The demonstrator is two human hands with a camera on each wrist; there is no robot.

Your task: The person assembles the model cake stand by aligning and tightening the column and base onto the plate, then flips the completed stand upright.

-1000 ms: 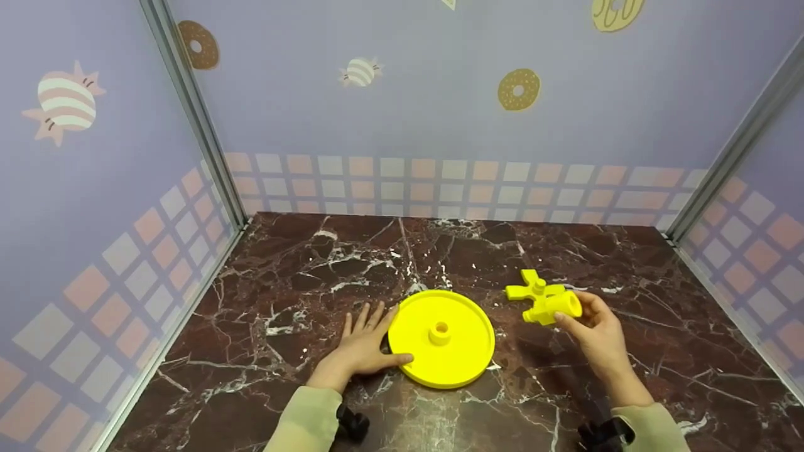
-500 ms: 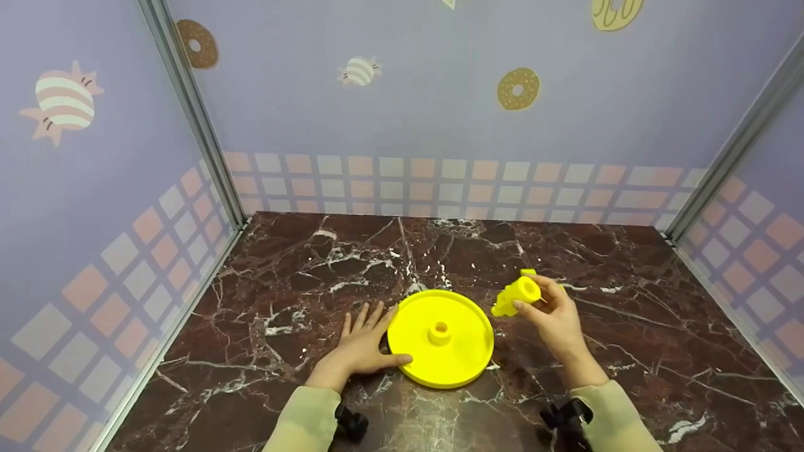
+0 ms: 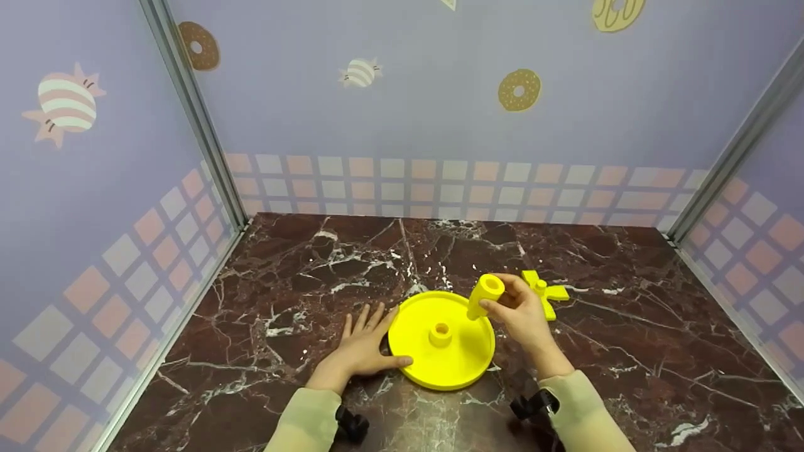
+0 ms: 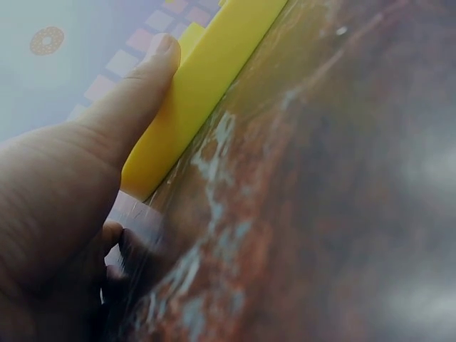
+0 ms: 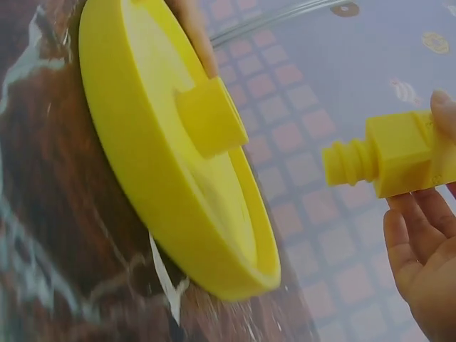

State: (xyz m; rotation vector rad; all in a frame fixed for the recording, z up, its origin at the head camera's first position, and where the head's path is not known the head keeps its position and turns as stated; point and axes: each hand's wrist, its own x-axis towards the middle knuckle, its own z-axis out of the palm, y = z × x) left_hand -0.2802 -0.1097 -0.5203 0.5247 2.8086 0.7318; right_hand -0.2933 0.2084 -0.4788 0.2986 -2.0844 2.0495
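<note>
A round yellow tray (image 3: 414, 364) with a raised rim and a hollow central socket (image 3: 441, 334) lies flat on the table. At its left side rests my left hand (image 3: 359, 353), fingers straight and spread, thumb across the rim. My right hand (image 3: 522, 312) pinches a yellow threaded post (image 3: 483, 295) between thumb and fingers, tilted above the tray's right rim. In the right wrist view the post (image 5: 399, 151) shows a threaded end, a squared block and no contact with the tray (image 5: 149, 142). The left wrist view shows my thumb against the tray's edge (image 4: 199, 92).
A yellow cross-shaped piece (image 3: 556, 292) with a small central peg lies on the table just behind my right hand. The dark marbled table (image 3: 301, 251) is enclosed by patterned panels (image 3: 427, 113) at the back and both sides.
My right hand has carried the post leftward, from in front of the cross-shaped piece to above the tray's right rim. The cross-shaped piece is uncovered again. My left hand and the tray stay put.
</note>
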